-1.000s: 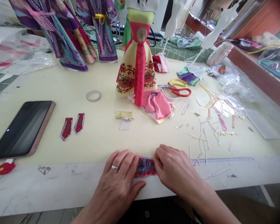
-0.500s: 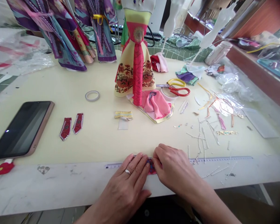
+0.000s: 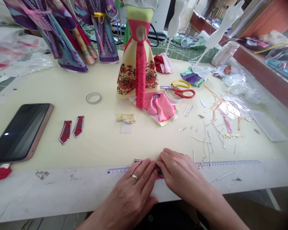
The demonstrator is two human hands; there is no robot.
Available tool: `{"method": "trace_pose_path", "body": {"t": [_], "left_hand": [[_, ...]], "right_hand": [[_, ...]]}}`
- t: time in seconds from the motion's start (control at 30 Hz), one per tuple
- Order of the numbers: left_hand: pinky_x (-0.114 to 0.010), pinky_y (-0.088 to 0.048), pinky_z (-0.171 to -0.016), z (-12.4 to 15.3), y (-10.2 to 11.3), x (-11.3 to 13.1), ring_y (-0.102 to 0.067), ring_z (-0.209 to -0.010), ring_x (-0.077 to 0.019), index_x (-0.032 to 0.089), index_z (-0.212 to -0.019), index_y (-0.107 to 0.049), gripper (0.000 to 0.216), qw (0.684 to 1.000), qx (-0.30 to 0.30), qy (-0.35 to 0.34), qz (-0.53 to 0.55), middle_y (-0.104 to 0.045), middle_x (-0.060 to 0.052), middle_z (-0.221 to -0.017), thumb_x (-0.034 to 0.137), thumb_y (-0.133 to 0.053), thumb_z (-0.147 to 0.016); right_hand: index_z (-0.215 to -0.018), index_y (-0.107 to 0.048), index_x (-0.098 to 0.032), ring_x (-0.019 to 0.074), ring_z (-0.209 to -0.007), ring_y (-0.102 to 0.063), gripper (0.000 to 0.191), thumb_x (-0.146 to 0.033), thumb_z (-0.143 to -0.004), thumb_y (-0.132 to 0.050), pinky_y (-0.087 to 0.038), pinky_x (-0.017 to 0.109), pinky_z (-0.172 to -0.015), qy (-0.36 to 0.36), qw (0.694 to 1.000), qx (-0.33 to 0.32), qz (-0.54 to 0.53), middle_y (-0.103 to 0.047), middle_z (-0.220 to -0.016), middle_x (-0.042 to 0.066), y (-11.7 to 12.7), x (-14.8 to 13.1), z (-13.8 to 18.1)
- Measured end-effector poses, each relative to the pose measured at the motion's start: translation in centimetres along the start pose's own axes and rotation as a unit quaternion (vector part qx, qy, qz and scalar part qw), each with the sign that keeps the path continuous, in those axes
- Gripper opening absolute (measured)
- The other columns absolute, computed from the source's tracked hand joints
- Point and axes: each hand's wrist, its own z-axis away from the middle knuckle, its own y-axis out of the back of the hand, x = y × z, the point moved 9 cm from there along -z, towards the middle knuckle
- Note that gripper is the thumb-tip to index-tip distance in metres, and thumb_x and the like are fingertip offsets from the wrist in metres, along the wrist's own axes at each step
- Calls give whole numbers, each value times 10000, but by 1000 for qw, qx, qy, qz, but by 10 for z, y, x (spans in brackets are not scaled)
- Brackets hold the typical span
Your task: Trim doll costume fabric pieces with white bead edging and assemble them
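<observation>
A small dark-red patterned fabric piece with a white-dotted trim along its top edge lies at the table's front, over a clear ruler. My left hand, with a ring on one finger, lies flat across it, fingers stretched out and pressing down. Beside those fingertips, my right hand is closed, thumb and forefinger pinching at the fabric's upper edge. Most of the piece is hidden under both hands. Two red pointed fabric tabs with white-dotted edges lie farther left.
A phone lies at left, with a tape roll beyond the tabs. A dressed doll form stands at the back centre, near pink fabric and scissors. Bead strands are scattered at right.
My left hand has slid slightly right along the fabric, uncovering its left end with the dotted trim. My right hand keeps almost the same place, pinching at the edge.
</observation>
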Motion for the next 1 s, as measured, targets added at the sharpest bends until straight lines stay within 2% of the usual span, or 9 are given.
{"method": "trace_pose_path", "body": {"t": [0.33,1.0], "left_hand": [[-451,-424,-1028,3,-8,0,-372,-1315,-278,83,-1300,-476,464,999,-45,-3,7,-466,-104,-1394,271,-527,-879],[-416,-409,-1032,1,-8,-2,-414,-1282,-264,107,-1285,-502,429,999,-35,9,2,-482,-66,-1386,304,-497,-904]], "right_hand": [[-665,-509,-170,107,-613,-511,209,-45,-821,-448,-299,255,-567,2,999,-9,-36,-566,-699,4,1,3,3],[-658,-472,-174,107,-632,-507,246,-134,-895,-418,-339,248,-593,-13,994,-11,-108,-552,-703,-2,-2,12,3]]}}
